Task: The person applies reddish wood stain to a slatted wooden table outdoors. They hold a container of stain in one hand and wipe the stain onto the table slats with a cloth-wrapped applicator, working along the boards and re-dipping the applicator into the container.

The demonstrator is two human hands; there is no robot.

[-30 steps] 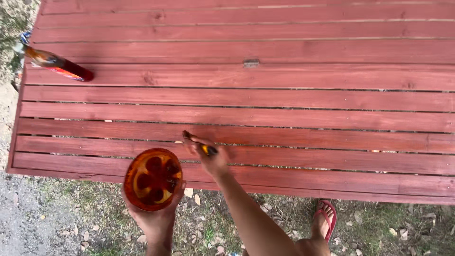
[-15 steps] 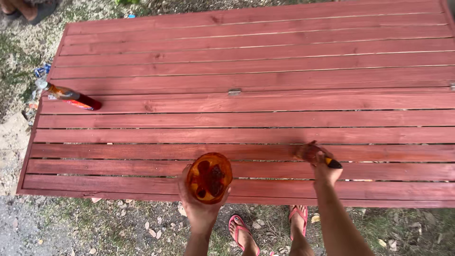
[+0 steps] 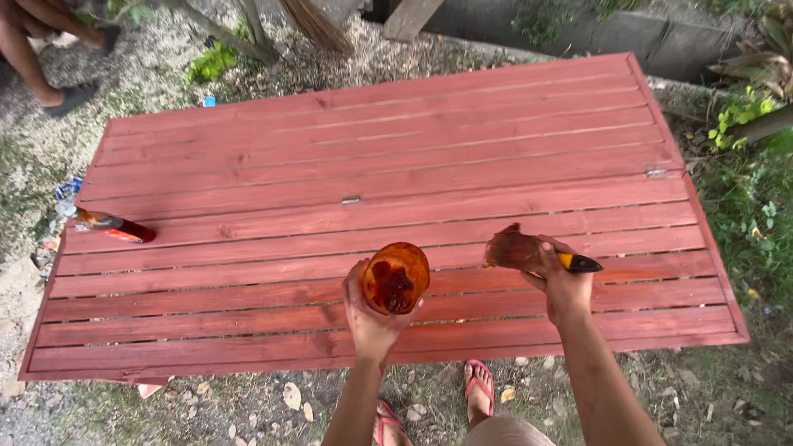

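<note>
1. Nearest: feet in red flip-flops [image 3: 479, 381] on a dirt and grass strip with dry leaves, right at the near edge of the table [image 3: 248, 347].
2. Left hand [image 3: 372, 318]: fingers wrapped snug round a clear cup [image 3: 396, 277] of red-brown stain, held tilted over the near planks, mouth facing up toward the camera. Cup looks partly full.
3. Right hand [image 3: 562, 285]: fingers closed on a paintbrush [image 3: 537, 254] with yellow and black handle; the stained bristles point left toward the cup, just beside it but not touching.
4. Step in hand, as a judgement: brush work between cup and planks, staining the slatted wood. The whole top already looks red-brown, so coating seems far along.
5. Next move likely calls for keeping the cup steady and level, and bringing the bristles to the wood along the grain, without dripping into the gaps between slats.
6. Left edge, mid distance: a bottle [image 3: 116, 225] lies on its side on the table, dark red contents, pale neck end; any label is too small to tell.
7. Just past it on the ground: blue and white wrapper litter [image 3: 68, 192].
8. Small metal hinges [image 3: 351, 199] sit mid table and at the right edge.
9. Beyond the far edge: a small blue cap-like item [image 3: 210, 102] on gravel.
10. Far left corner: another person's legs and dark sandal [image 3: 70, 97]. No signs visible.
</note>
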